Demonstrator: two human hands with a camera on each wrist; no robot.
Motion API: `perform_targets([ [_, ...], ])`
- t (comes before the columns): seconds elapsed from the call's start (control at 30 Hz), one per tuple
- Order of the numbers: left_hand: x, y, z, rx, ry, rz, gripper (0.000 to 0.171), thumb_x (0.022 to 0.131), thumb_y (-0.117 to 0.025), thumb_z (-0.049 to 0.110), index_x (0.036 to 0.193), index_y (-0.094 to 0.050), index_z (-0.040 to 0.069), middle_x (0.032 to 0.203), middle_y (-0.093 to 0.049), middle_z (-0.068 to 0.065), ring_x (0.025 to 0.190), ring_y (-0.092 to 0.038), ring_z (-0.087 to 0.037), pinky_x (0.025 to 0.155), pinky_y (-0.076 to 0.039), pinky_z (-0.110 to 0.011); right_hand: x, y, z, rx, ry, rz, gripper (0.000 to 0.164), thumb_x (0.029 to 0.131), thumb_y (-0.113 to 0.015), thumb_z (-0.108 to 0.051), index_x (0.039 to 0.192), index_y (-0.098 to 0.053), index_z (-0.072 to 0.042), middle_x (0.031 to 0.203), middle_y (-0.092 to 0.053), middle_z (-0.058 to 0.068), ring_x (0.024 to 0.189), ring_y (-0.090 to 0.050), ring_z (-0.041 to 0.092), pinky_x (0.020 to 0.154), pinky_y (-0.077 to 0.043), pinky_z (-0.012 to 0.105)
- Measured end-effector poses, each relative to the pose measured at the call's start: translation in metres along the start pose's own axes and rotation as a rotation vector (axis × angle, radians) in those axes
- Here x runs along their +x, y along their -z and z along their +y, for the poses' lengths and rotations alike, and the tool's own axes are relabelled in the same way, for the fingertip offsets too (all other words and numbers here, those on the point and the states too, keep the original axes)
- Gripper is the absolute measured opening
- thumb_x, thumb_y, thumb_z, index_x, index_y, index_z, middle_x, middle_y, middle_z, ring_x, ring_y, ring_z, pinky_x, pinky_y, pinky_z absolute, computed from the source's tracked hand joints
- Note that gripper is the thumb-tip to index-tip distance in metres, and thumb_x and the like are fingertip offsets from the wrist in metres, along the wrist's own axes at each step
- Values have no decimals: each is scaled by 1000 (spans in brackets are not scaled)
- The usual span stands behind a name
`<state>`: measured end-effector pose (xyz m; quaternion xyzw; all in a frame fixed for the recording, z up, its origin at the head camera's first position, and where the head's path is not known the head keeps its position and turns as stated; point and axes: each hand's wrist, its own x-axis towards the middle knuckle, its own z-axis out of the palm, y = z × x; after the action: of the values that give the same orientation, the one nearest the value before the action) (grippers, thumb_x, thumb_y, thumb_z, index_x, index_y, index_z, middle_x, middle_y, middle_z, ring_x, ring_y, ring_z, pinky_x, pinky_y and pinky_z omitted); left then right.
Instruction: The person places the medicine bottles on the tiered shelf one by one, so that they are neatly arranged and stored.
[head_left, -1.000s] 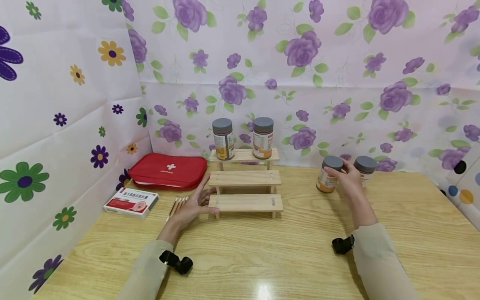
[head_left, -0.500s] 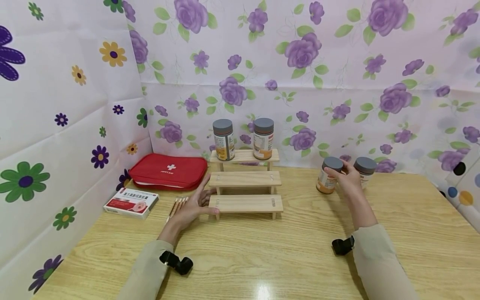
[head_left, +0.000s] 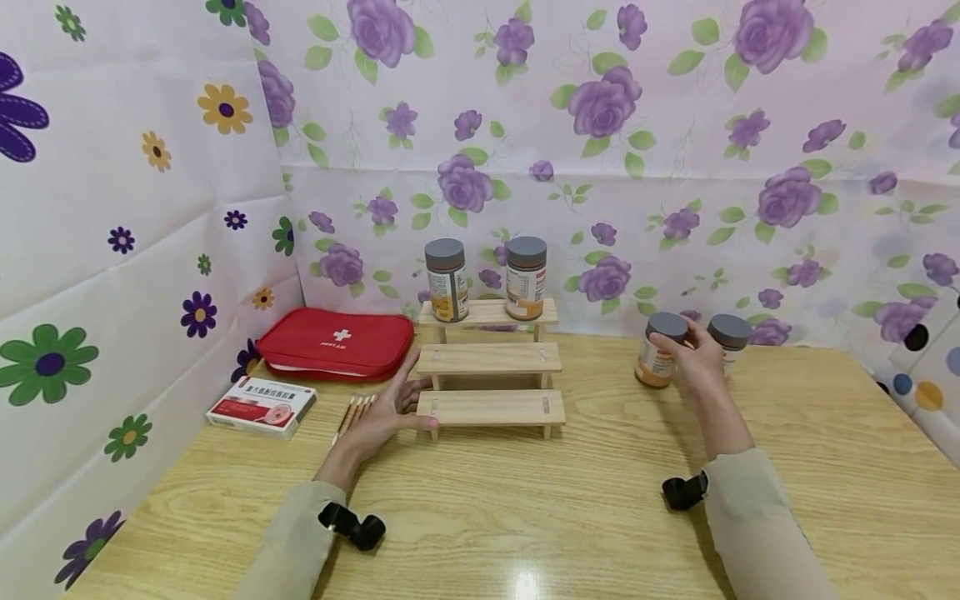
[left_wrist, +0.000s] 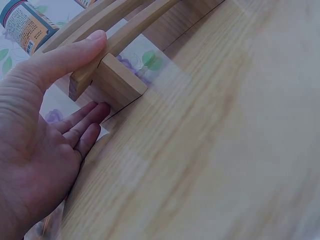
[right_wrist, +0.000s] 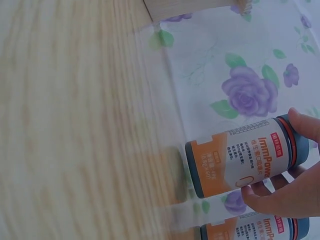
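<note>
My right hand [head_left: 699, 360] grips a supplement bottle [head_left: 655, 365] with a grey cap and an orange-and-white label, its fingers around the cap and upper side. In the right wrist view this bottle [right_wrist: 245, 157] shows its printed front. Just behind the hand stands a similar second bottle [head_left: 731, 335], partly hidden by it. My left hand [head_left: 382, 417] rests against the left end of a three-step wooden rack [head_left: 491, 406]. In the left wrist view its thumb [left_wrist: 90, 45] lies on the lowest board while the other fingers extend beside the leg.
Two more bottles, one left [head_left: 447, 287] and one right [head_left: 526, 283], stand on the rack's top step. Left of the rack lie a red first-aid pouch [head_left: 337, 342], a medicine box [head_left: 262, 406] and several cotton swabs [head_left: 354, 412]. Flowered cloth [head_left: 600, 192] hangs behind the table.
The bottle in my right hand has shifted very slightly to the right. My left hand keeps its place at the rack.
</note>
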<state>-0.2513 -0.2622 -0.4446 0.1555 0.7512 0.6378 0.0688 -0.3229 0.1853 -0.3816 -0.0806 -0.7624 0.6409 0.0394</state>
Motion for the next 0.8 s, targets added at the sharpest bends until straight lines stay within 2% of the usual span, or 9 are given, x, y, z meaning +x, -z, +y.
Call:
perform_targets([
  [0.07,0,0,0,-1,0,0,113,81,-79,10,157,0,37,159,-25,-23,149,-22,-40,119,-18,-59,-1,0,-2,-15,0,1,81,92,-66,-35,157,-22,-17,162,-26,11,143,-37,24,121,-25,43],
  [0.13,0,0,0,-1,0,1,113,81,-79,10,157,0,37,159,-25,-23,149,-21,-40,119,-17,-60,-2,0,-4,-36,0,0,82,91,-67,-38,157,-22,-18,161,-28,11,131,-49,20,120,-26,42],
  [0.2,0,0,0,1,1,0,112,81,-79,11,157,0,38,159,-25,-23,149,-22,-40,119,-18,-60,-4,-1,-6,-49,0,-5,84,91,-66,-40,158,-20,-18,161,-28,11,125,-53,17,120,-26,42],
  [0.3,1,0,-1,1,-1,-1,112,81,-79,11,157,-1,39,159,-26,-24,148,-22,-41,118,-19,-60,-6,-2,-9,-24,1,-15,85,92,-66,-39,158,-17,-17,162,-24,11,138,-44,21,122,-23,42],
  [0.4,0,0,0,4,-2,-2,112,81,-79,11,156,-1,40,159,-26,-24,148,-23,-41,118,-19,-60,-7,-4,-12,28,-2,-23,85,92,-66,-35,158,-16,-15,164,-19,10,151,-20,25,124,-18,41],
  [0.6,-1,0,1,6,1,-1,112,81,-78,10,156,-1,39,159,-25,-23,149,-22,-40,118,-19,-59,-10,-6,-15,35,4,-27,85,92,-67,-36,158,-17,-17,164,-17,9,152,-18,25,124,-17,42],
  [0.8,-1,-1,3,2,1,0,112,81,-78,10,157,0,38,159,-24,-24,149,-20,-41,118,-18,-60,-12,-7,-19,54,33,-29,80,92,-67,-35,157,-24,-20,163,-22,10,151,-23,25,122,-24,40],
])
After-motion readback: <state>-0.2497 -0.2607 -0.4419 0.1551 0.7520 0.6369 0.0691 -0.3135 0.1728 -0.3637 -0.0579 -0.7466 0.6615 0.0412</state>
